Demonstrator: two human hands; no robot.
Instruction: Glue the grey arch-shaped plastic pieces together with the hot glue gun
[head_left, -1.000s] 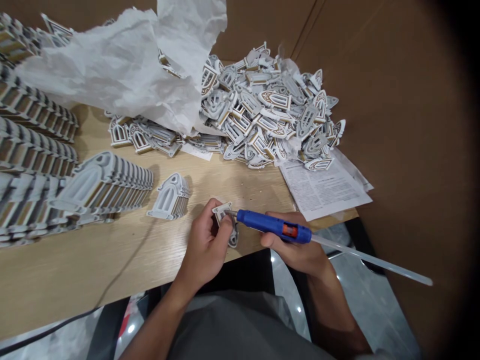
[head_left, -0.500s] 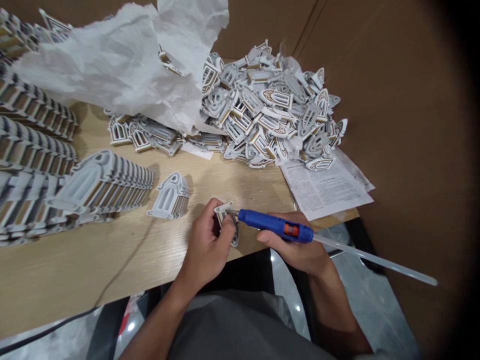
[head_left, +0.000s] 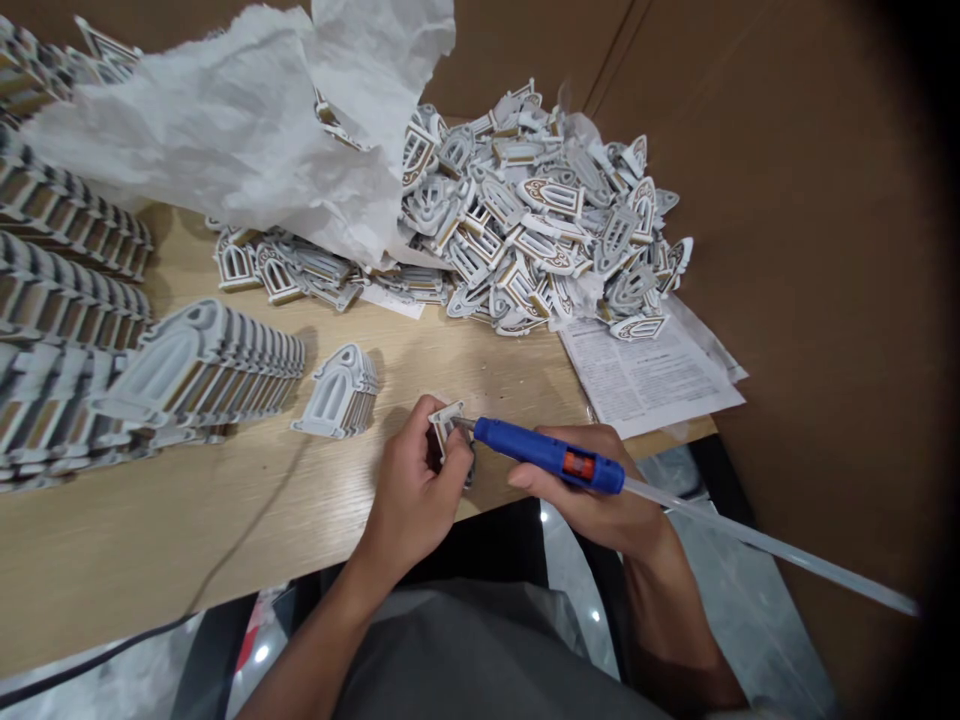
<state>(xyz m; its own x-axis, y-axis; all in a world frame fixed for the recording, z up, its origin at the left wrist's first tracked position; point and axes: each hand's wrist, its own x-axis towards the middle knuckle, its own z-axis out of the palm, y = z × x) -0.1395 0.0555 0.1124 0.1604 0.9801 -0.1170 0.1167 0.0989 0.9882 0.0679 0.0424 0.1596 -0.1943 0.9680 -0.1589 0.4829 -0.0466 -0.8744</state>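
The right hand is gripping a glue gun aimed toward 9 o'clock at a frame the left hand is pinching, any slip possibly burning its thumb.

the glue gun looks smooth plastic, the tabletop glossy wood, the sheet crumpled paper.

My left hand pinches a small arched piece over the desk. My right hand grips a blue glue gun, nozzle at the piece, a translucent stick jutting out behind. Beyond lies a loose heap of similar pieces; tidy stacks stand to my left.
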